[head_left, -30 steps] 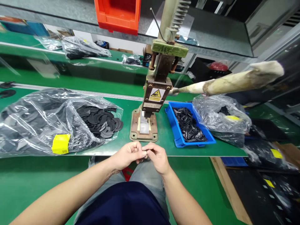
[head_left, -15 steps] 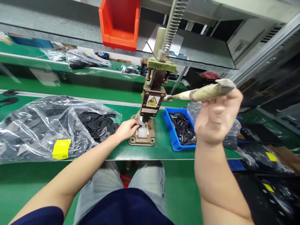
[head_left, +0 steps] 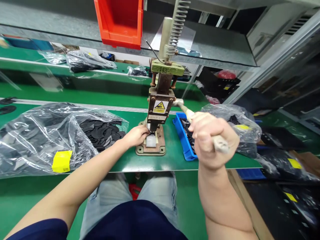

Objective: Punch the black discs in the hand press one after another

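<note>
A hand-lever press (head_left: 160, 103) with a yellow warning label stands on the green bench, its ram lowered close to the base plate (head_left: 151, 150). My right hand (head_left: 212, 138) is wrapped round the press's tape-wrapped lever (head_left: 188, 114), whose end points toward me. At the foot of the ram, my left hand (head_left: 137, 136) has its fingers pinched together. A small black piece (head_left: 151, 133) shows at those fingertips, mostly hidden by them and the ram. A pale block (head_left: 151, 141) lies on the base just in front.
Left of the press, a clear plastic bag (head_left: 50, 133) holds flat black curved pieces (head_left: 102, 133). A blue tray (head_left: 181, 140) of small black parts stands to the right, partly behind my right hand. Above hangs a shelf with a red bin (head_left: 120, 36). More bagged parts (head_left: 235, 126) sit farther right.
My right hand has pulled the lever down and toward me, and the press's ram has come down a little. My left hand stays at the base. The view has shifted slightly.
</note>
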The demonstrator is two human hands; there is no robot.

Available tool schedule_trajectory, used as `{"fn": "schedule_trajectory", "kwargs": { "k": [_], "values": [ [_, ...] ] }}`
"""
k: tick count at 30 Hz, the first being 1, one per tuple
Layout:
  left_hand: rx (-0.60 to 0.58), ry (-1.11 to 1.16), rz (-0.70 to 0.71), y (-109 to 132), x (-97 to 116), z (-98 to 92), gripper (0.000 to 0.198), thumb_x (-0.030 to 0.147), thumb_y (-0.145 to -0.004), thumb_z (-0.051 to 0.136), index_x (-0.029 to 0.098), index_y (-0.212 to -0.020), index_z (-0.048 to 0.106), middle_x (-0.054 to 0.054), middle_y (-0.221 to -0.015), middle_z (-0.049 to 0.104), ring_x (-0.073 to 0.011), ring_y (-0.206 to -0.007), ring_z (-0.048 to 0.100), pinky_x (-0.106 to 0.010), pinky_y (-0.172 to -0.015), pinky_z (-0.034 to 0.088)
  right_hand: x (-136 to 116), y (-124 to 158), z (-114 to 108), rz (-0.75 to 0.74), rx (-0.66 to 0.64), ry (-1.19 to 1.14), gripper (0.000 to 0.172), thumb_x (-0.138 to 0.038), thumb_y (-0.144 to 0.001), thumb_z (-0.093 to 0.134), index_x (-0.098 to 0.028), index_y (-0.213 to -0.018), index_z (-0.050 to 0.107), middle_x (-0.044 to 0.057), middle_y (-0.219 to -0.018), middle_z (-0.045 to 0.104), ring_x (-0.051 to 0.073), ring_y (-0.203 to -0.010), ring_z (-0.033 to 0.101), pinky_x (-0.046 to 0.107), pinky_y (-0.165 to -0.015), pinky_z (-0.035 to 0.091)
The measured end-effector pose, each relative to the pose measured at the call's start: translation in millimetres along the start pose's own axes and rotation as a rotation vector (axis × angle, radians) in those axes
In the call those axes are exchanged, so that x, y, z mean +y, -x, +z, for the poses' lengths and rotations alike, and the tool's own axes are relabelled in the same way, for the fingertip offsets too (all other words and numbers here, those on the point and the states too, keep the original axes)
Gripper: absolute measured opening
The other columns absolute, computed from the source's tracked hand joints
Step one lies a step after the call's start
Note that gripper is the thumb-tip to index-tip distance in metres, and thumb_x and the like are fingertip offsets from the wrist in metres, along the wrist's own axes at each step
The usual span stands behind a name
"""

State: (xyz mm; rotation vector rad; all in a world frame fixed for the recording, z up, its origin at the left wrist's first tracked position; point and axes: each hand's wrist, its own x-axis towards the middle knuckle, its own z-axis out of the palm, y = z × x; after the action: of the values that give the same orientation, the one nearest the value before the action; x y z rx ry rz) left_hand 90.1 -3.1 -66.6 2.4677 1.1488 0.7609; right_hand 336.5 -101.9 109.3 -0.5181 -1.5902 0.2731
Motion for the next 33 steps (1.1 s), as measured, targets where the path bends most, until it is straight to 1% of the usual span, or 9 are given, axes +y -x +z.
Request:
{"fn": "schedule_trajectory", "kwargs": {
  "k": [5, 8, 10, 14, 16, 18, 23, 29, 33],
  "values": [
    [0.024, 0.041, -0.018, -0.5, 5.1, 1.8, 0.021, 0.021, -0.099, 0.055, 0.018, -0.099, 0.076, -0.010, -0.107, 0.077, -0.0246, -0.107, 0.070, -0.038, -0.099, 0.055, 19.9, 58.8, -2.8, -0.102, -0.011, 0.084, 0.022, -0.031, -0.088, 0.066, -0.027, -0.068, 0.057, -0.004, -0.061, 0.058, 0.019, -0.069, 0.064, 0.056, -0.090, 0.056],
    [-0.029, 0.039, -0.073, 0.3, 3.3, -9.8, 0.023, 0.022, -0.097, 0.055, 0.019, -0.103, 0.077, -0.008, -0.109, 0.077, -0.0239, -0.106, 0.071, -0.038, -0.099, 0.055, 30.7, 82.0, -3.6, -0.105, -0.016, 0.146, 0.019, -0.029, -0.086, 0.066, -0.028, -0.069, 0.057, -0.003, -0.063, 0.061, 0.021, -0.075, 0.067, 0.061, -0.100, 0.053],
    [-0.057, 0.015, -0.131, 2.5, -5.3, -28.5, 0.026, 0.023, -0.097, 0.054, 0.020, -0.110, 0.077, -0.008, -0.113, 0.077, -0.0233, -0.106, 0.071, -0.036, -0.100, 0.055, 34.2, 88.4, -3.1, -0.099, 0.000, 0.161, 0.019, -0.029, -0.085, 0.066, -0.028, -0.069, 0.057, -0.003, -0.064, 0.062, 0.022, -0.076, 0.068, 0.062, -0.102, 0.053],
    [-0.095, -0.176, -0.284, 13.8, -35.6, -81.9, 0.033, 0.028, -0.096, 0.055, 0.019, -0.119, 0.075, -0.009, -0.119, 0.077, -0.0246, -0.106, 0.071, -0.036, -0.098, 0.054, 36.3, 88.1, 0.2, -0.115, 0.048, 0.152, 0.020, -0.031, -0.084, 0.067, -0.028, -0.067, 0.057, -0.003, -0.063, 0.062, 0.022, -0.074, 0.068, 0.061, -0.101, 0.054],
    [-0.182, -0.273, -0.337, 22.1, -50.0, -103.1, 0.033, 0.031, -0.094, 0.056, 0.019, -0.119, 0.076, -0.010, -0.118, 0.077, -0.0259, -0.105, 0.071, -0.036, -0.097, 0.054, 36.5, 86.7, 2.2, -0.115, 0.068, 0.144, 0.020, -0.030, -0.084, 0.066, -0.027, -0.066, 0.057, -0.003, -0.063, 0.061, 0.021, -0.073, 0.067, 0.061, -0.101, 0.054],
    [-0.289, -0.327, -0.354, 29.8, -60.1, -113.4, 0.033, 0.035, -0.092, 0.060, 0.020, -0.117, 0.076, -0.010, -0.119, 0.077, -0.0276, -0.108, 0.070, -0.037, -0.097, 0.053, 36.5, 86.3, 3.5, -0.115, 0.079, 0.138, 0.021, -0.029, -0.084, 0.066, -0.026, -0.066, 0.057, -0.003, -0.062, 0.061, 0.021, -0.072, 0.067, 0.061, -0.100, 0.054],
    [-0.427, -0.298, -0.376, 40.9, -66.5, -110.7, 0.042, 0.042, -0.076, 0.078, 0.025, -0.114, 0.078, -0.010, -0.115, 0.078, -0.0305, -0.111, 0.068, -0.037, -0.099, 0.051, 36.1, 86.8, 2.8, -0.102, 0.073, 0.154, 0.020, -0.029, -0.083, 0.067, -0.027, -0.066, 0.057, -0.004, -0.062, 0.061, 0.021, -0.071, 0.067, 0.061, -0.099, 0.055],
    [-0.556, -0.333, -0.290, 55.7, -60.9, -119.9, 0.049, 0.032, -0.071, 0.079, 0.028, -0.121, 0.076, -0.008, -0.122, 0.076, -0.0310, -0.117, 0.065, -0.038, -0.102, 0.049, 36.1, 86.0, 2.9, -0.104, 0.067, 0.160, 0.019, -0.029, -0.083, 0.067, -0.027, -0.067, 0.057, -0.004, -0.064, 0.062, 0.021, -0.073, 0.067, 0.059, -0.100, 0.056],
    [-0.592, -0.370, -0.274, 66.0, -58.2, -121.3, 0.060, 0.020, -0.069, 0.077, 0.028, -0.129, 0.074, -0.010, -0.130, 0.073, -0.0315, -0.121, 0.064, -0.039, -0.105, 0.048, 36.9, 85.5, 5.4, -0.111, 0.102, 0.146, 0.021, -0.031, -0.085, 0.068, -0.027, -0.067, 0.057, -0.004, -0.063, 0.062, 0.020, -0.071, 0.067, 0.058, -0.099, 0.056]
  ]
}}
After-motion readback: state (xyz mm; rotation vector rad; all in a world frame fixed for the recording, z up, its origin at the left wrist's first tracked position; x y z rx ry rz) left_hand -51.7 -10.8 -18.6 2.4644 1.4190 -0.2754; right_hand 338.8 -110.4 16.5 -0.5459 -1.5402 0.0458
